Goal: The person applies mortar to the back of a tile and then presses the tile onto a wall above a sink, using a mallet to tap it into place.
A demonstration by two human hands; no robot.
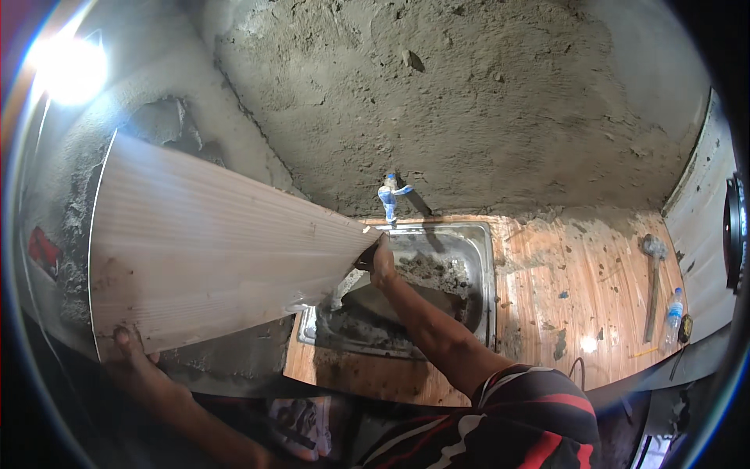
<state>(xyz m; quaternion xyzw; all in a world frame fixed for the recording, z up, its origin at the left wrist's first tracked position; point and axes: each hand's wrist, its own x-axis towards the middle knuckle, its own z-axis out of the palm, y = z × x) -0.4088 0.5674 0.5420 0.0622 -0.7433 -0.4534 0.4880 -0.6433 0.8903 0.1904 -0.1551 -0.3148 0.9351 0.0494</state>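
A large pale tile (pixel 219 250) with fine stripes is held up in front of the left wall, tilted, between both my hands. My left hand (pixel 134 350) is closed on its lower left corner, the thumb on the face. At the opposite end, my right hand (pixel 381 264) grips the narrow-looking right edge near the upper corner, above the sink. Whether the back of the tile touches the wall cannot be made out. The metal sink (pixel 490 289), dirty with mortar, lies under my right forearm, and a blue-and-white wrapped tap (pixel 388 199) stands just behind it.
Rough wet-looking mortar covers the far wall (pixel 484 109). On the wood-patterned counter (pixel 539 305) at right lie mortar crumbs, a mallet (pixel 653 273), a plastic bottle (pixel 673 316) and a yellow stick (pixel 645 352). A bright lamp (pixel 74 70) shines at upper left.
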